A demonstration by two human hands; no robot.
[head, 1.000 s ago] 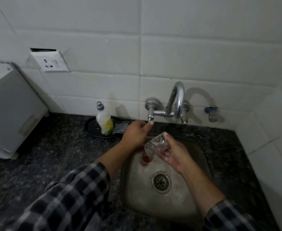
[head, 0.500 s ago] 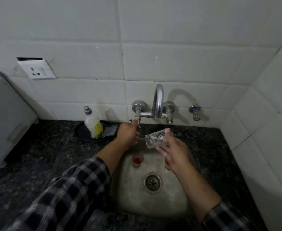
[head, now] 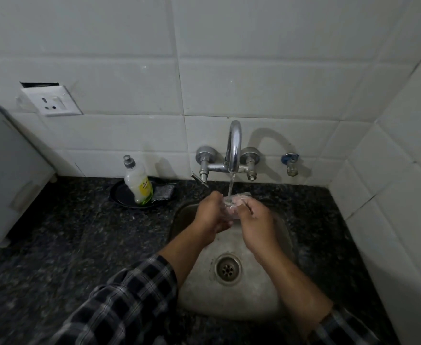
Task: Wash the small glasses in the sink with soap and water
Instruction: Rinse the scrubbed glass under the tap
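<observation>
A small clear glass point(head: 233, 204) is held between both hands over the steel sink point(head: 232, 302), right under the running tap point(head: 234, 145). My right hand point(head: 256, 221) grips the glass from the right. My left hand point(head: 210, 212) curls round its left side. A thin stream of water falls from the spout onto the glass. The other small glasses in the sink are hidden behind my hands.
A dish soap bottle point(head: 137, 181) stands on a black dish point(head: 119, 195) with a grey scrub pad point(head: 164, 191), left of the tap. A white appliance point(head: 7, 175) sits at far left on the dark granite counter point(head: 67, 240). Tiled walls close in behind and on the right.
My left hand left the tap handle and came to the glass. Water now runs from the spout. My right hand moved the glass under the stream.
</observation>
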